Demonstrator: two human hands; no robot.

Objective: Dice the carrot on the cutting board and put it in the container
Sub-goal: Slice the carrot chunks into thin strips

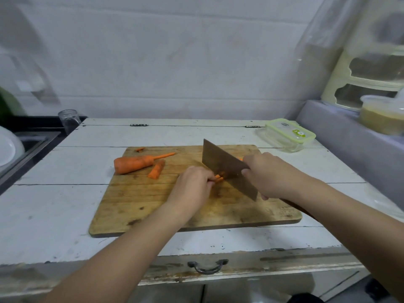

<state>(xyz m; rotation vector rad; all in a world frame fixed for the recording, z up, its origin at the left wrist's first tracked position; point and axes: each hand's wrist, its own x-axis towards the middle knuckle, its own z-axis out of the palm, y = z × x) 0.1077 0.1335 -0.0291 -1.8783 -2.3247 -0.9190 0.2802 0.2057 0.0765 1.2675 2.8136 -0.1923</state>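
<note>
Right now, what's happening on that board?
A person is cutting carrot. The right hand grips a cleaver, its edge down on carrot strips that the left hand pinches. A large carrot chunk and a smaller piece wait on the cutting board. The lidded container sits off the board's far right corner.

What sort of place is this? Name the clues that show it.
Probably a home kitchen: a sink sits at the left, a cleaver cuts carrot on a wooden cutting board, and a lidded food container waits nearby.
</note>
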